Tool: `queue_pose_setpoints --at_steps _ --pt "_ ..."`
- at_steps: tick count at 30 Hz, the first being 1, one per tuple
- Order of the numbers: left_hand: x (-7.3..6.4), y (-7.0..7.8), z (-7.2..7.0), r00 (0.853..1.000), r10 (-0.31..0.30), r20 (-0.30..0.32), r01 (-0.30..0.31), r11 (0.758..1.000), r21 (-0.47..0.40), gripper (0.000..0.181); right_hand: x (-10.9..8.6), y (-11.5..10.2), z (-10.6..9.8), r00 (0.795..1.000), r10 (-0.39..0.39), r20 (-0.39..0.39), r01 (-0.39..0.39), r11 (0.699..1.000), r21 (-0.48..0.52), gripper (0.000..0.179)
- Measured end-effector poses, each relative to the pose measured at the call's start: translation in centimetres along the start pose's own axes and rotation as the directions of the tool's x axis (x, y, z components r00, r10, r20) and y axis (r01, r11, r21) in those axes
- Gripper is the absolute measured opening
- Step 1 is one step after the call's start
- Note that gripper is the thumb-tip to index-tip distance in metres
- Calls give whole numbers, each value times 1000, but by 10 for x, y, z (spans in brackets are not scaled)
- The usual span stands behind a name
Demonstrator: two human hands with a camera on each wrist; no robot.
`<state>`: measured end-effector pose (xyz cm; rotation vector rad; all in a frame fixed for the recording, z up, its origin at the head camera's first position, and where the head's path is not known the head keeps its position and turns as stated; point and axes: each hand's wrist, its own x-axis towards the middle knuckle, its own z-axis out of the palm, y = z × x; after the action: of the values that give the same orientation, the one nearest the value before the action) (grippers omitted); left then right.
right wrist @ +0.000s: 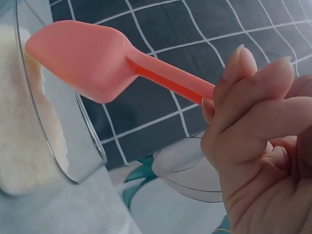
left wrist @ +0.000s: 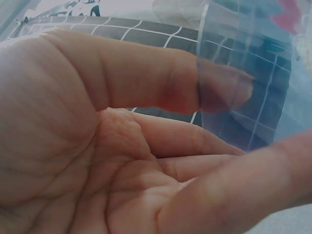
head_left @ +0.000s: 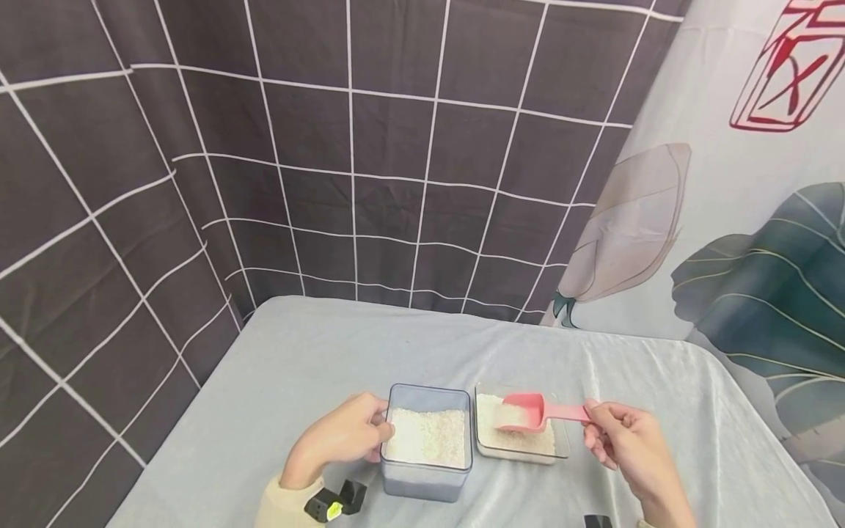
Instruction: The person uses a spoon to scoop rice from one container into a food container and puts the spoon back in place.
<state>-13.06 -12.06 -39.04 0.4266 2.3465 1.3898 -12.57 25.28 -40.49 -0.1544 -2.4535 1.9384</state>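
Note:
My right hand point(head_left: 634, 447) pinches the end of a pink scoop's point(right wrist: 80, 58) handle between thumb and fingers. The scoop's bowl holds pale grains that look like rice and hovers over a shallow clear container point(head_left: 561, 436) of the same grains. To the left stands a deeper translucent blue container point(head_left: 425, 480), with pale grains point(head_left: 429, 438) inside. My left hand point(head_left: 350, 433) grips its left wall, thumb over the rim and the other fingers outside. In the left wrist view, a fingertip shows through the bluish wall.
Both containers stand side by side near the front of a table covered in light grey-blue cloth point(head_left: 317, 352). Behind and to the left hangs a dark curtain point(head_left: 389, 205) with a white grid. A pale curtain point(head_left: 713, 161) with leaf prints hangs on the right.

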Motion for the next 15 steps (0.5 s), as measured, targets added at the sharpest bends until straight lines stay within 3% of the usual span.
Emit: queue_pose_setpoints --at_steps 8,15 --pt "-1 0 0 1000 -14 -8 14 1000 5 46 -6 -9 -2 998 -37 -51 30 991 -132 43" --pt "0 -1 -1 1000 -2 1 2 1000 2 41 -12 -17 -2 993 -97 -65 94 994 -54 39"
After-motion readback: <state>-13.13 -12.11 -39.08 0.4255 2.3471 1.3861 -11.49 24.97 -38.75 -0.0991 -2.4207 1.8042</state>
